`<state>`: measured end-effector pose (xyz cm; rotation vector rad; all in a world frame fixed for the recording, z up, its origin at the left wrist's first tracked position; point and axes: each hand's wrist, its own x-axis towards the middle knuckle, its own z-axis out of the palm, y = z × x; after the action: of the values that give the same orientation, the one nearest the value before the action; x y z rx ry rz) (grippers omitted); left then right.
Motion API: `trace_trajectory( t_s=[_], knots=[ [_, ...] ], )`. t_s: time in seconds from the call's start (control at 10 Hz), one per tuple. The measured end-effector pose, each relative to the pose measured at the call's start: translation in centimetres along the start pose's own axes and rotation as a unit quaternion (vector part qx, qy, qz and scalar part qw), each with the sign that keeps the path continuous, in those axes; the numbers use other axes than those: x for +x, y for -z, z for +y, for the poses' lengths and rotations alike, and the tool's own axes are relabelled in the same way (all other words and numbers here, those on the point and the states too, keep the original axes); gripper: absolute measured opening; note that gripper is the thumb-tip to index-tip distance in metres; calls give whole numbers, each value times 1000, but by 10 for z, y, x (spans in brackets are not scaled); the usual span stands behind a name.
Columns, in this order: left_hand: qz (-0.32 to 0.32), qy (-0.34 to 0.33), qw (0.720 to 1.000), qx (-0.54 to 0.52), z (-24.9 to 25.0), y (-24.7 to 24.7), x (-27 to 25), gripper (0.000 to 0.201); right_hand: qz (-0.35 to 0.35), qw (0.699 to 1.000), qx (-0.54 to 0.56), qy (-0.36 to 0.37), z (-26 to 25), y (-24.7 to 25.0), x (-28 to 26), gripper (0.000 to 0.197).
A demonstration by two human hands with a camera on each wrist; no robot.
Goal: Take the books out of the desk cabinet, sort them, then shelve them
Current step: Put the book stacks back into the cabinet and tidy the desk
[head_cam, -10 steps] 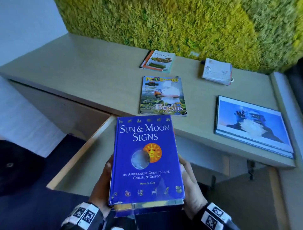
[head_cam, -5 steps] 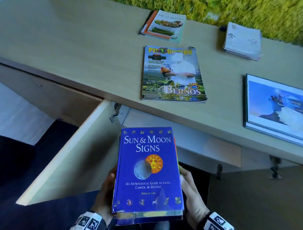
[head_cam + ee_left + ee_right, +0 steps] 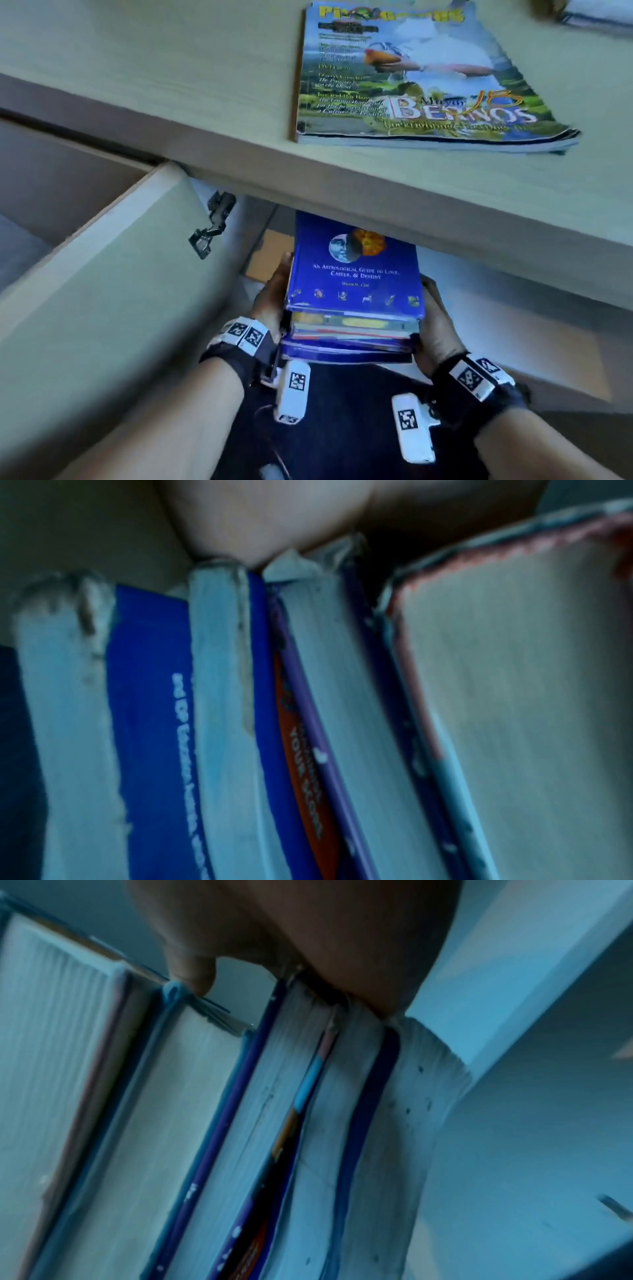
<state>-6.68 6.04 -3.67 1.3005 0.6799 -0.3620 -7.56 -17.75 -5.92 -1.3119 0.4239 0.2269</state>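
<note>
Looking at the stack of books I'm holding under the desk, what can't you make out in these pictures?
- Blue top book: its title, hidden by the desk edge in the head view.
- Lower books' spines: lettering too blurred to read in the left wrist view.
- Left hand and right hand: fingers hidden behind the stack.
- Magazine: its top cut off by the frame edge.
</note>
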Motion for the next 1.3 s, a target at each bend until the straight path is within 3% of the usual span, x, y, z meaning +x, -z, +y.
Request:
trace_trajectory(
  t_s=[0.1, 0.2, 0.3, 0.4, 0.5, 0.6, 0.7, 0.8, 0.9, 1.0, 1.1, 1.2, 1.3],
  knots=[
    [-118, -18, 993, 13, 3, -13, 81, 67, 13, 1000, 13, 17, 5, -1, 46, 36],
    [-111, -73, 987, 87, 1, -22, 122, 107, 17, 999, 9, 35, 24, 4, 80, 42],
    [-93, -143, 976, 133, 2, -26, 138, 89, -9, 998, -7, 58, 39, 10, 100, 34],
    [-100, -213, 955, 178, -11, -9, 143, 85, -75, 993, -30, 89, 39, 13, 94, 31],
    [-85, -294, 932, 194, -29, 9, 131, 57, -132, 977, -76, 151, 53, 37, 102, 31],
    [-164, -355, 879, 273, -57, 26, 134, 50, -172, 932, -221, 231, 66, 50, 100, 68],
    [-152, -356, 867, 314, -63, 29, 145, 91, -174, 917, -280, 226, 68, 46, 102, 96],
    [-115, -365, 869, 313, -68, 28, 146, 91, -151, 904, -319, 241, 74, 47, 105, 89],
    [-76, -391, 868, 298, -80, 30, 146, 80, -103, 889, -347, 280, 81, 53, 107, 72],
    [-58, -406, 864, 291, -85, 30, 143, 72, -89, 886, -352, 287, 85, 55, 109, 75],
    [-60, -420, 856, 296, -85, 30, 142, 74, -85, 882, -358, 295, 86, 56, 111, 77],
    [-71, -406, 868, 278, -82, 33, 143, 75, -85, 891, -336, 292, 85, 54, 109, 79],
    [-85, -394, 876, 264, -79, 35, 146, 74, -100, 905, -289, 294, 82, 49, 103, 70]
  ],
)
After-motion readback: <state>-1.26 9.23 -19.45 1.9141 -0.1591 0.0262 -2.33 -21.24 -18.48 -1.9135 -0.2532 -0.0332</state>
